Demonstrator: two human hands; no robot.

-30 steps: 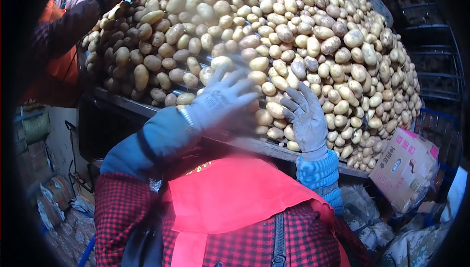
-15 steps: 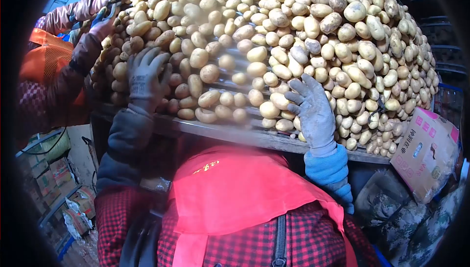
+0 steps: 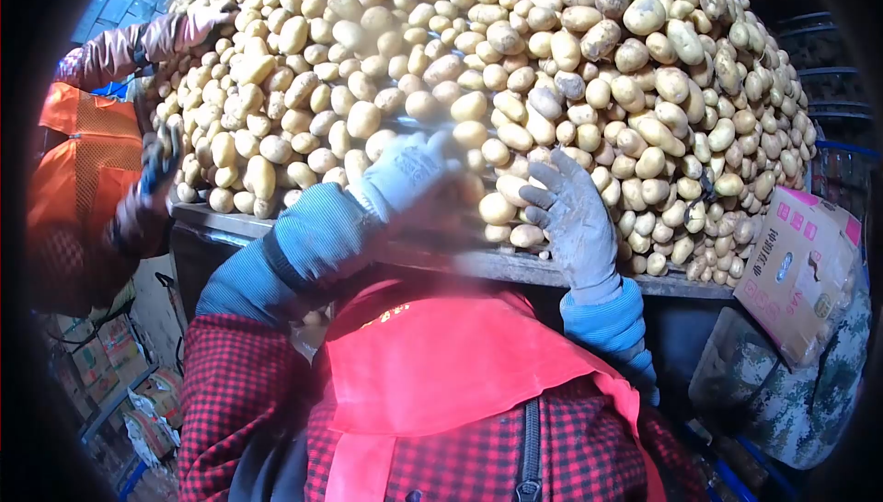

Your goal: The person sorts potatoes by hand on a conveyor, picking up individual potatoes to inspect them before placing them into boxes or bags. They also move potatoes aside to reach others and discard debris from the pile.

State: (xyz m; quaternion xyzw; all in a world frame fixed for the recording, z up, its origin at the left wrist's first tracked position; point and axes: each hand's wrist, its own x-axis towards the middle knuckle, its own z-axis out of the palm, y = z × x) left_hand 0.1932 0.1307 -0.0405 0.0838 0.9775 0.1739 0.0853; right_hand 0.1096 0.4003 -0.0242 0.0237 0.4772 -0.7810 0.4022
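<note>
A big heap of potatoes (image 3: 644,88) covers the table (image 3: 221,222) before me. My left hand (image 3: 405,173), in a pale work glove, reaches in over the front edge at the middle of the heap. Its fingers are smeared by motion, so whether they hold a potato does not show. To the right, my right hand (image 3: 578,219) wears a dirty grey glove. Its fingers are spread and lean against the potatoes at the front of the pile, with nothing gripped.
On the left, a co-worker in an orange vest (image 3: 87,161) has one hand (image 3: 207,22) at the heap and a dark-gloved hand (image 3: 164,154) at its edge. A cardboard box (image 3: 800,272) stands at the right corner beside camouflage cloth (image 3: 823,401).
My left hand has swept rightward from the left side to the middle front. My right hand has barely moved. The co-worker's gloved hand has dropped toward the table edge.
</note>
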